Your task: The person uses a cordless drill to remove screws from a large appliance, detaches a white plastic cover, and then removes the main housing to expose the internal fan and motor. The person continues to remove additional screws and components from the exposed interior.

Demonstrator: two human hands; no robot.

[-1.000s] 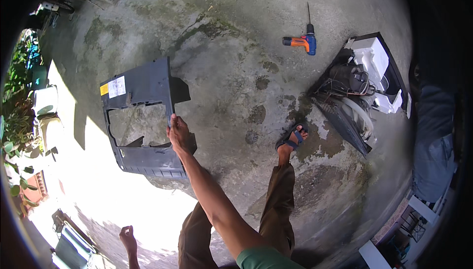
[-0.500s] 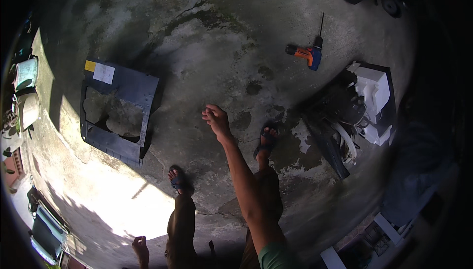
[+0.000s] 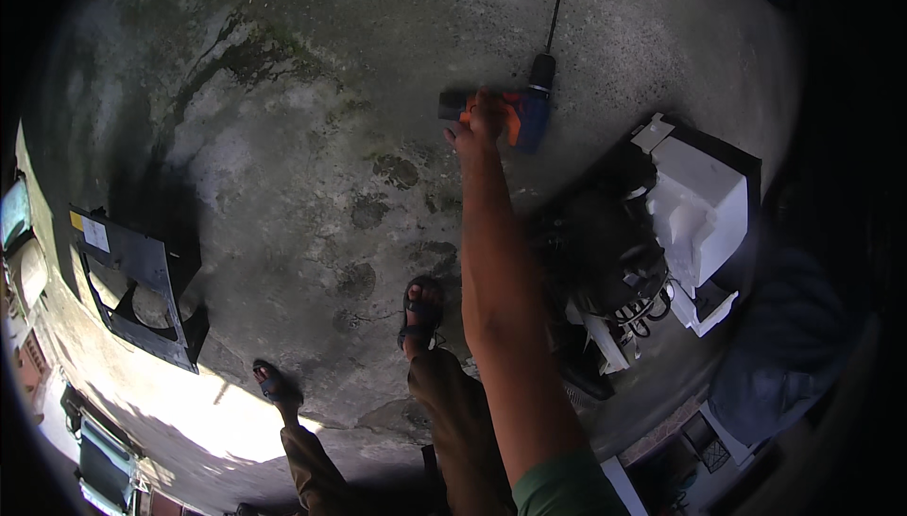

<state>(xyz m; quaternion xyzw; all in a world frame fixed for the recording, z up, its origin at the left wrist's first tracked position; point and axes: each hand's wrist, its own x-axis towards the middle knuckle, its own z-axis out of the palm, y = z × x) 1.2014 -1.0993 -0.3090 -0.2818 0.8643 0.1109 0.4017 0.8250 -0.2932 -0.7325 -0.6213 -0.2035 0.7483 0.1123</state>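
My right hand (image 3: 480, 122) is at the orange handle of a cordless drill (image 3: 532, 124), its fingers closed over the grip and the thumb on the near side. The drill lies on its side on the concrete floor, its dark blue body to the right of the hand. A long thin bit (image 3: 556, 15) in the black chuck points away from me. The bare right forearm reaches up from the lower edge. My left hand is out of view.
A partly open black-and-white appliance (image 3: 699, 199) with loose wires and hoses lies at the right. A dark panel (image 3: 128, 253) with a large opening lies at the left. My sandalled feet (image 3: 420, 308) stand between them. Sunlight falls on the concrete floor (image 3: 189, 421) at the lower left.
My right hand has moved forward from above the bare floor and closed on the drill's handle. The left hand has left the view. The whole view has shifted rightward and closer to the drill.
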